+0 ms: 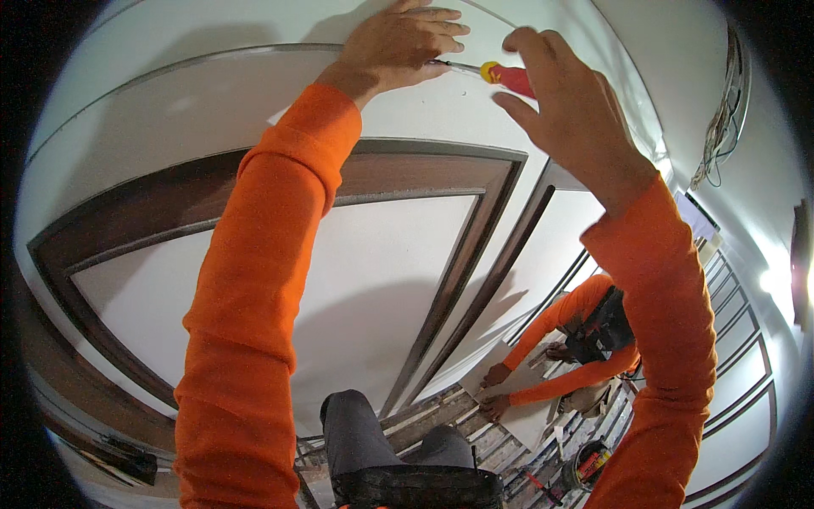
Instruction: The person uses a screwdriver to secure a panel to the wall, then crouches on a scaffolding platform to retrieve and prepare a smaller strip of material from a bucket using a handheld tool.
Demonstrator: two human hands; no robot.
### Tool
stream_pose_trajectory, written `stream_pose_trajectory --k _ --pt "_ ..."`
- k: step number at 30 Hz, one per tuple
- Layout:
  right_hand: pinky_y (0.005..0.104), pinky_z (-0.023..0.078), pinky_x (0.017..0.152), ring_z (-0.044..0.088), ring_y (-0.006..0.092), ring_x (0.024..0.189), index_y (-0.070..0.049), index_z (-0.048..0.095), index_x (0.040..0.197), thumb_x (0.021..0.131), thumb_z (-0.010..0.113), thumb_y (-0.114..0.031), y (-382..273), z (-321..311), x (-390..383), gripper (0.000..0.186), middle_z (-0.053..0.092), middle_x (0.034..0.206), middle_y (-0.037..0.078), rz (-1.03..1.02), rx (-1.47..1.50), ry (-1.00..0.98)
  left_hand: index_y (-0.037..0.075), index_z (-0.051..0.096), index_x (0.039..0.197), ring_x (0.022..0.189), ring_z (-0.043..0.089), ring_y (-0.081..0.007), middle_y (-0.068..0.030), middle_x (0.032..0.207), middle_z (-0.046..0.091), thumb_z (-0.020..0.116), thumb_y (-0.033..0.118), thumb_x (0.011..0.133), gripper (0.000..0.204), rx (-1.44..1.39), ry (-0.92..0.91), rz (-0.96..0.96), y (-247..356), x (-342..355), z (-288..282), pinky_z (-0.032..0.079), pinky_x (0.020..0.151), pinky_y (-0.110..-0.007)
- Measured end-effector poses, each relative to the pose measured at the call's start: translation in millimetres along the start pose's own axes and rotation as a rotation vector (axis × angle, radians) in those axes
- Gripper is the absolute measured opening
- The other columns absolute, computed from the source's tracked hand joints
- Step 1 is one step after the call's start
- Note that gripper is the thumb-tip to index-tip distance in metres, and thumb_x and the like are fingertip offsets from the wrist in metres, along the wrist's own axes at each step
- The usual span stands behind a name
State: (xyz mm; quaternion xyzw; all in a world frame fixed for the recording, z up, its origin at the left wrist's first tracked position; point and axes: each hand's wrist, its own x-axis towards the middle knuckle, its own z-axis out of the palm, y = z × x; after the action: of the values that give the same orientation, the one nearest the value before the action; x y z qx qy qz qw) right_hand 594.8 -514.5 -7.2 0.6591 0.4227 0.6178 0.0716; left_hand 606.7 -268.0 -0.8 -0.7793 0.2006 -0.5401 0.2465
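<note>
Your left hand is up against the white panel, fingers extended, screwdriver tip by its thumb; can't tell if it's pinching anything. Your right hand is half open around the red handle, index finger and thumb clear of it, palm contact hidden. Brown frame below, co-worker's hands on flat board lower right.

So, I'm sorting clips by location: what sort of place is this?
Probably an indoor building or renovation site: cables hang exposed, a red-and-yellow screwdriver is up by the white wall, and a co-worker leans over a pale board.
</note>
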Motion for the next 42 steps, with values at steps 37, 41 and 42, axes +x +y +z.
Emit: stream_pose_trajectory --k 37,41,42 --pt "0.0378 0.064 0.071 0.074 0.0234 0.091 -0.005 0.068 0.099 0.101 0.064 -0.029 10.9 3.3 -6.9 0.024 0.071 0.095 0.011 -0.07 0.046 0.063 0.014 0.07 0.126 0.147 0.041 -0.0178 -0.0014 0.15 0.057 0.07 0.036 0.09 0.042 0.013 0.028 0.006 0.3 -0.9 9.1 0.025 0.124 -0.045" --pt "0.0397 0.063 0.074 0.075 0.0255 0.095 -0.005 0.067 0.104 0.101 0.064 -0.031 4.3 -12.0 -3.7 0.027 0.071 0.091 0.011 -0.112 -0.111 -0.002 0.015 0.07 0.125 0.147 0.041 -0.0178 -0.0016 0.149 0.058 0.071 0.036 0.089 0.042 0.024 0.031 -0.006 -1.5 -0.4 -0.8 0.025 0.124 -0.045" --pt "0.0399 0.063 0.075 0.075 0.026 0.095 -0.004 0.067 0.106 0.101 0.064 -0.031 0.5 -16.3 -1.5 0.027 0.071 0.091 0.011 -0.071 -0.132 -0.044 0.014 0.07 0.125 0.147 0.042 -0.0179 -0.0017 0.149 0.058 0.072 0.035 0.088 0.042 0.013 0.034 -0.014 -0.6 -0.9 -1.6 0.026 0.124 -0.044"
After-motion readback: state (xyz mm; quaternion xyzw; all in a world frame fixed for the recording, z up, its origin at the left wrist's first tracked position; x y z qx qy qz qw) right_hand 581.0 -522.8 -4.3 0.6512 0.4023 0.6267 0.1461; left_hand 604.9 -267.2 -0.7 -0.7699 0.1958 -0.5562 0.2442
